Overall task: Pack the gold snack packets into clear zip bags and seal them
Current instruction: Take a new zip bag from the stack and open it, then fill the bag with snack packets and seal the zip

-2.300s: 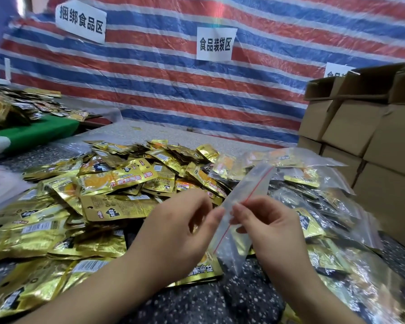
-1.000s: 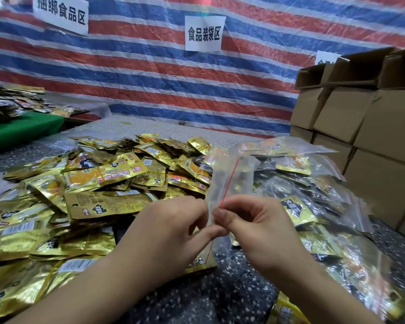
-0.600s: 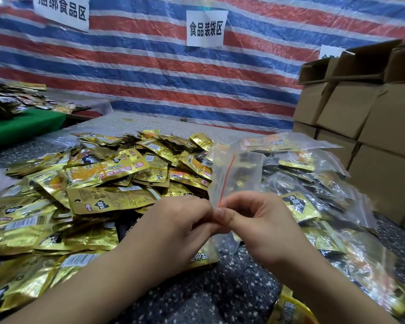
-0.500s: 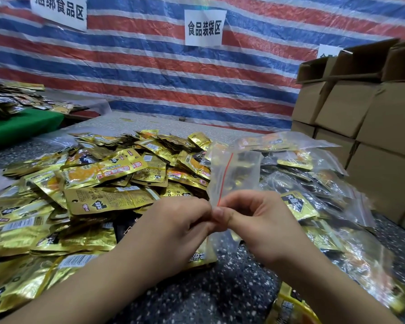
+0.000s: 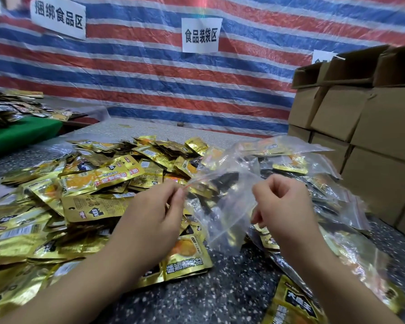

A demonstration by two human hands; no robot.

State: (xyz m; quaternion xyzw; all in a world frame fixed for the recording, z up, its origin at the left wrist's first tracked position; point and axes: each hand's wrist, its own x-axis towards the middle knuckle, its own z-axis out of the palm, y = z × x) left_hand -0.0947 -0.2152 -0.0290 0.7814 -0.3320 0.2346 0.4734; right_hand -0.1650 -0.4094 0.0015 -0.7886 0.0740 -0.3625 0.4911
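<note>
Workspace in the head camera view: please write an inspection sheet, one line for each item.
Surface: dark speckled table.
Job's things: empty clear zip bag held over a pile of gold snack packets; filled bags at right.
Clutter: nothing seen.
Grippers: left hand and right hand pinch the bag's mouth, pulled apart.
Cables: nothing seen.
Surroundings: striped tarp, paper signs, cardboard boxes.

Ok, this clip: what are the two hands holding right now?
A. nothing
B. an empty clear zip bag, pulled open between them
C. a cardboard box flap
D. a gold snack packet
B: the left hand and right hand each pinch a side of the clear zip bag, which has no packet inside.
</note>
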